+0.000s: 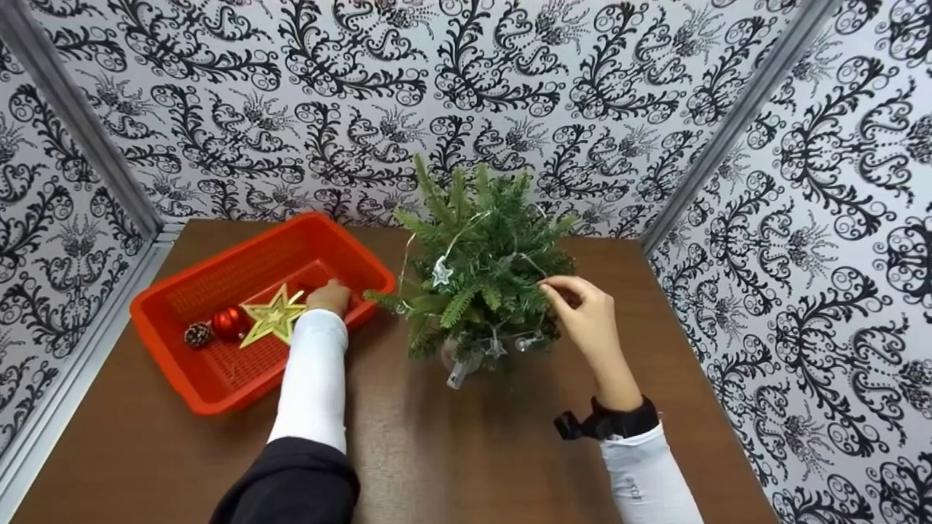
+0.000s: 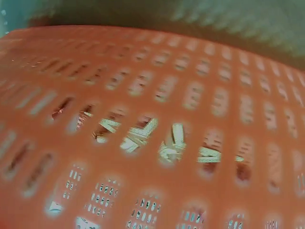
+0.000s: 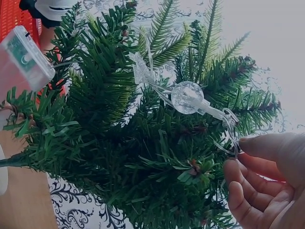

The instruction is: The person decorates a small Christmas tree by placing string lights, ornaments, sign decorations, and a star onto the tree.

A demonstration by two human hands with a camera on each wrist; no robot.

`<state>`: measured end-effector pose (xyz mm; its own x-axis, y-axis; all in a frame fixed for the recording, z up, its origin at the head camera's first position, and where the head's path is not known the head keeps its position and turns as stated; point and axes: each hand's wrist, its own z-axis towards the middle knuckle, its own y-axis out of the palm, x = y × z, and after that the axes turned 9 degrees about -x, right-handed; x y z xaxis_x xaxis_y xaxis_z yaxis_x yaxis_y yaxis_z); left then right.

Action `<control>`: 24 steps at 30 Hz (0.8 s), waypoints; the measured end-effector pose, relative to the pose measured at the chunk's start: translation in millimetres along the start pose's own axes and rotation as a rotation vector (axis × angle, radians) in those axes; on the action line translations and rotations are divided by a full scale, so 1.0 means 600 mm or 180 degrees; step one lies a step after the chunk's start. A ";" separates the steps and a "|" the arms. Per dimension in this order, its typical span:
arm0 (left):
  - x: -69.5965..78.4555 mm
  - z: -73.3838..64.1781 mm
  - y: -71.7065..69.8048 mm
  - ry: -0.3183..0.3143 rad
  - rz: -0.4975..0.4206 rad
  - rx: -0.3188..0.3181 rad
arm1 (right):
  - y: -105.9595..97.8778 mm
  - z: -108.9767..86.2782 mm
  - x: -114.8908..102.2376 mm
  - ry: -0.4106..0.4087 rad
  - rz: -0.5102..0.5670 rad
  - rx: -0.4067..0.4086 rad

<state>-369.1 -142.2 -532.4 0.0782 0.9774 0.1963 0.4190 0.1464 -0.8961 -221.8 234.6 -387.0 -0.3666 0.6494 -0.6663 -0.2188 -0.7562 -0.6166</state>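
Note:
A small artificial Christmas tree (image 1: 473, 284) stands on the table with string lights (image 1: 440, 271) wound loosely about it. At the tree's right side, my right hand (image 1: 586, 313) pinches the clear wire of the lights between thumb and fingertips. Close to that pinch, the right wrist view shows a clear round bulb (image 3: 187, 98) and a star-shaped one (image 3: 139, 69). My left hand (image 1: 329, 297) reaches into the red basket (image 1: 175, 375), beside a gold star ornament (image 1: 274, 317); its fingers are hidden. The left wrist view shows mostly the basket's slotted wall (image 2: 143, 100).
Inside the basket also lie a red ball ornament (image 1: 228, 322) and a pine cone (image 1: 197, 335). A clear battery box (image 3: 27, 57) hangs at the tree's lower front. Patterned walls (image 1: 349, 109) enclose the back and sides of the brown table (image 1: 408, 451).

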 end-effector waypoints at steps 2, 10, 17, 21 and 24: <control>-0.007 -0.001 0.005 -0.0032 0.0268 0.0043 | 0.003 -0.002 0.000 0.0016 0.0027 -0.0028; -0.026 -0.008 0.003 0.0197 0.0103 0.0182 | 0.005 0.000 -0.004 0.0063 0.0048 -0.0039; -0.031 -0.012 -0.008 0.0223 -0.0440 0.0336 | 0.002 0.001 0.001 0.0135 0.0049 -0.0043; -0.014 -0.032 -0.027 0.0168 -0.0866 0.0553 | -0.001 0.000 0.003 0.0163 0.0094 -0.0045; 0.000 -0.044 -0.042 0.0112 -0.1132 0.0755 | -0.001 0.001 0.004 0.0164 0.0130 -0.0064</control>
<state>-355.9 -149.9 -499.6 -0.0009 0.8545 0.5194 0.2061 0.5085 -0.8361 -223.0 236.3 -387.9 -0.3277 0.6215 -0.7116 -0.1862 -0.7809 -0.5963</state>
